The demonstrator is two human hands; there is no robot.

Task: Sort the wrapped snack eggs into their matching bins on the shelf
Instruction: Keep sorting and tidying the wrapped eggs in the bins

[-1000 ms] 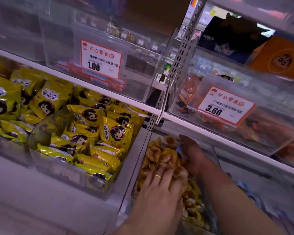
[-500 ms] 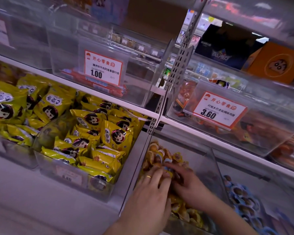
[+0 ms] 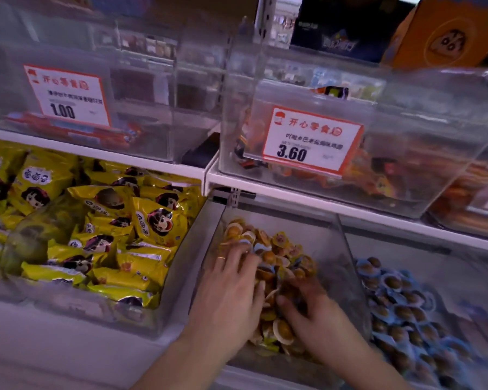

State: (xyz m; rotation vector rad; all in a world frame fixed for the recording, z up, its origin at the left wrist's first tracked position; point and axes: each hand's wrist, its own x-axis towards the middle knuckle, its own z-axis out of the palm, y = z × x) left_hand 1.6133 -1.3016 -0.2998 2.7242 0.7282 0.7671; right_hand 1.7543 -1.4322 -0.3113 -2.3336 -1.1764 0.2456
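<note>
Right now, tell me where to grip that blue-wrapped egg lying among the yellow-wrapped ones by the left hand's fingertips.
Pinch the blue-wrapped egg by its flat wrapper rim, coming from above with the left hand. Only its upper edge shows; yellow-wrapped eggs crowd its sides, so a side approach looks blocked.

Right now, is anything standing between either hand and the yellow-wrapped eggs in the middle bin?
Nothing visible does. The left hand and right hand are already inside the open-topped middle bin, resting directly on the yellow-wrapped eggs. Only the bin's clear wall separates them from the blue-wrapped eggs.
</note>
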